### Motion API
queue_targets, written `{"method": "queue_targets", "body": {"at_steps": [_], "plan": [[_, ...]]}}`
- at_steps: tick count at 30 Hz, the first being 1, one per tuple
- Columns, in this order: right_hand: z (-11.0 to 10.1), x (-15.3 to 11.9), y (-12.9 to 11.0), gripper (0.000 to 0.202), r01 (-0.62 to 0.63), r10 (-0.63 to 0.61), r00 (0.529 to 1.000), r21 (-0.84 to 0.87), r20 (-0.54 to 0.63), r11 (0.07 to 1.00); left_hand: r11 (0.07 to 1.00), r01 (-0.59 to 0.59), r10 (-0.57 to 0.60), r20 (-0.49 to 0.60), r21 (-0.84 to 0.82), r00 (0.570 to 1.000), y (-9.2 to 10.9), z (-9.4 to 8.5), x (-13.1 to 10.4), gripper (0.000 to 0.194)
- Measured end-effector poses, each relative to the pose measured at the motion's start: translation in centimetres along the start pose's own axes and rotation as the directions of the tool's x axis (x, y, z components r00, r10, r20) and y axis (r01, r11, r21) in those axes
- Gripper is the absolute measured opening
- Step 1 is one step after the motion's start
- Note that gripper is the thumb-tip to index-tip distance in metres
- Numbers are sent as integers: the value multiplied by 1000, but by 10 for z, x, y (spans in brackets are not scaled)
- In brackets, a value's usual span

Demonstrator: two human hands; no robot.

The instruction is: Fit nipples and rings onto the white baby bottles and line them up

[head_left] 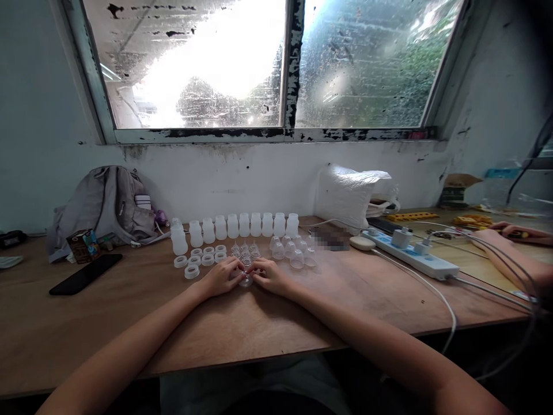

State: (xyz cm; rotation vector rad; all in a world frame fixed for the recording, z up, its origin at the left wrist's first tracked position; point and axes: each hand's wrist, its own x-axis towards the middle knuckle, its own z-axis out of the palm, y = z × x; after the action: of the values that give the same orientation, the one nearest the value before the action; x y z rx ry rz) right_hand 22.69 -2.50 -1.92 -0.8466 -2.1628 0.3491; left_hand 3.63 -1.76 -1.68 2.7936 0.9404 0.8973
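Note:
My left hand (224, 275) and my right hand (269, 276) meet at the middle of the table, fingertips pinched on either side of a clear bottle nipple (246, 281). Its upper part is partly hidden by the fingers. Just beyond stand several more clear nipples (245, 249) in short rows. Left of them lie several white screw rings (193, 270). On the right are several clear dome caps (296, 259). Behind everything runs a line of frosted baby bottles (233, 226); the leftmost bottle (178, 237) has a top fitted.
A phone (86, 274), a small carton (83, 245) and a grey backpack (108, 202) sit on the left of the wooden table (242, 331). To the right are a power strip (412, 255) with trailing cables, a white bag (345, 193) and another person's hands (496, 239).

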Motion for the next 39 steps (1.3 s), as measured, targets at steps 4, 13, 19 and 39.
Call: {"method": "queue_targets", "body": {"at_steps": [4,13,19,39], "plan": [[1,-1,2,15,2,-2,1000,-7,21,1000,1000,-2,2,2,-1,1000,0,0,0,15],[4,0,4,12,-24,24,999,-16,44,1000,1000,0,0,3,-10,1000,-1,0,1,14],[1,0,1,17,-16,18,997,-25,74,1000,1000,9,-9,13,-24,1000,0,0,1,16],[-2,-1,-2,30,-25,26,1000,161,-4,987,673,328,-445,-8,-663,895,16,11,7,27]]}}
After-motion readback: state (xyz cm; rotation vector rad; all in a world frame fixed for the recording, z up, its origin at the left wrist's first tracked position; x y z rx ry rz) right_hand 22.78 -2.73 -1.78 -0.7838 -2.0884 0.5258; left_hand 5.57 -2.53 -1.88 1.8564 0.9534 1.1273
